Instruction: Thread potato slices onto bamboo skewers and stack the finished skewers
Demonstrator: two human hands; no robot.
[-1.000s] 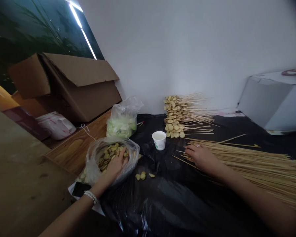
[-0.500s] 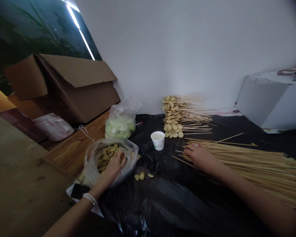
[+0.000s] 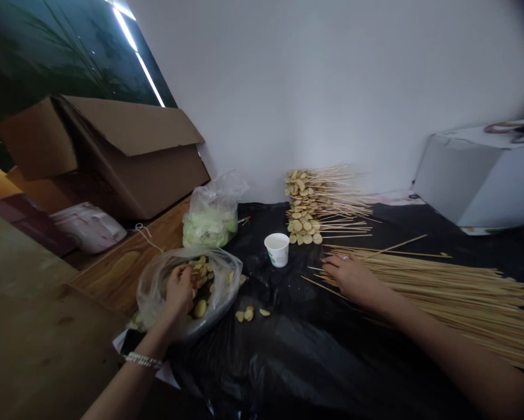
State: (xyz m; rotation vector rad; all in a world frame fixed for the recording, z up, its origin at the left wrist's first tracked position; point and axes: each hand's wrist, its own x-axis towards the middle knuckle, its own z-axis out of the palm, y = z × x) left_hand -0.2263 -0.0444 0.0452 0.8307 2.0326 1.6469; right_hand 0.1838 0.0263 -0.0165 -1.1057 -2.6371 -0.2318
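My left hand [image 3: 180,290] is inside the open clear plastic bag [image 3: 221,294], its fingers curled down at the yellowish slices [image 3: 199,308]; what its fingertips grip is hidden. My right hand [image 3: 347,275] rests on the left ends of the long wooden sticks [image 3: 445,297], fingers bent over them; whether it grips one does not show. Behind it, skewered slices [image 3: 304,226] lie stacked with their sticks pointing right. Between my hands stands a white paper cup [image 3: 277,251]. A few loose slices [image 3: 248,314] lie in front of the cup.
A tied bag of pale green pieces [image 3: 211,219] sits behind the open bag. A large cardboard box [image 3: 157,169] stands at the back left, a white box [image 3: 471,175] at the back right. Black plastic sheeting [image 3: 296,356] covers the work surface.
My left hand has moved left within the bag, uncovering slices on the right side. My right hand has stayed on the sticks. The whole view has shifted slightly.
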